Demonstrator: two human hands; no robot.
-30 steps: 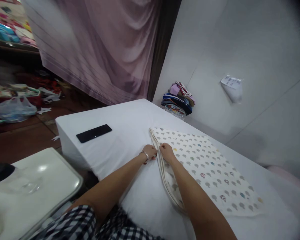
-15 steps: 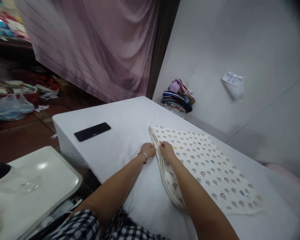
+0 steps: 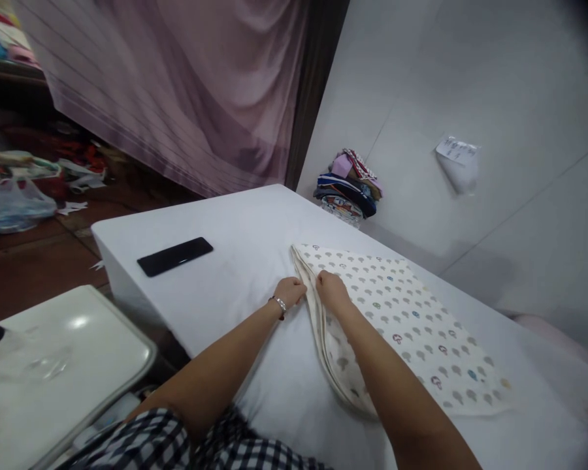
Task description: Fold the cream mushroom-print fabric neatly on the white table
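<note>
Presently, printed cloth (image 3: 421, 326): lying on the right-hand part of the white-covered surface (image 3: 245, 228), cream with grey mushroom-like motifs and a few coloured ones; mostly flat across its broad area, lifted and bowed along the left edge, where more than one layer shows.

Left hand (image 3: 291, 291): wearing a bracelet (image 3: 280, 305), fingers curled in small, meeting the outer edge of the cloth and seeming to pinch it; fingertips partly hidden.

Right hand (image 3: 332, 288): just beside the left one, over the cloth, narrow grip apparently closed on the layered edge; number of layers held, cannot tell.

Layered edges: running from the far corner past both hands, then curving down under the right forearm (image 3: 396, 385); close together at the far end, parted lower down, with patterned fabric visible between.

Progress: partway, by judgement; cloth laid out, layers lying roughly together at the far end; lower stretch not yet flush or flat.

Black phone (image 3: 175, 256): lying flat on the surface, well apart from the cloth.

Folded stack (image 3: 347, 189): close to the wall (image 3: 519, 130), by the far side of the surface.

Paper note (image 3: 458, 156): fixed to the wall, writing too blurred to read.

Cream stand (image 3: 98, 326): at lower left, beside the surface, bearing clear plastic (image 3: 46, 365).
</note>
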